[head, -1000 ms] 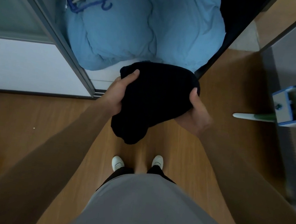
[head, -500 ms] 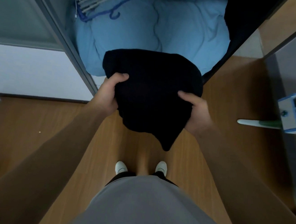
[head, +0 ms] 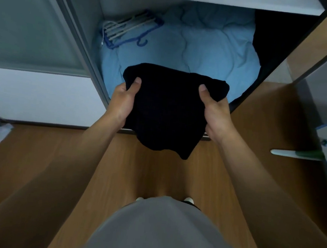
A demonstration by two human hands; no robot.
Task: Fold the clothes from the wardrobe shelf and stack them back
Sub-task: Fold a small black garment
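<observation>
I have the black garment [head: 169, 112] between both hands, the left hand [head: 121, 102] gripping its 9 o'clock edge and the right hand [head: 216, 113] its 3 o'clock edge, thumbs on top.

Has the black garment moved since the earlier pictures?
Yes. The black garment moved forward toward the wardrobe, now covering more of the blue quilt.

A home, likely a bedroom. Just beyond where the left hand [head: 120, 102] and right hand [head: 217, 114] grip a black garment [head: 167, 112], an open sliding-door wardrobe [head: 74, 27] holds a bundled blue duvet [head: 215, 49]. Clothes hangers [head: 128, 27] lie farther back and left of the grip, a wood-look floor [head: 144, 174] below it.
</observation>
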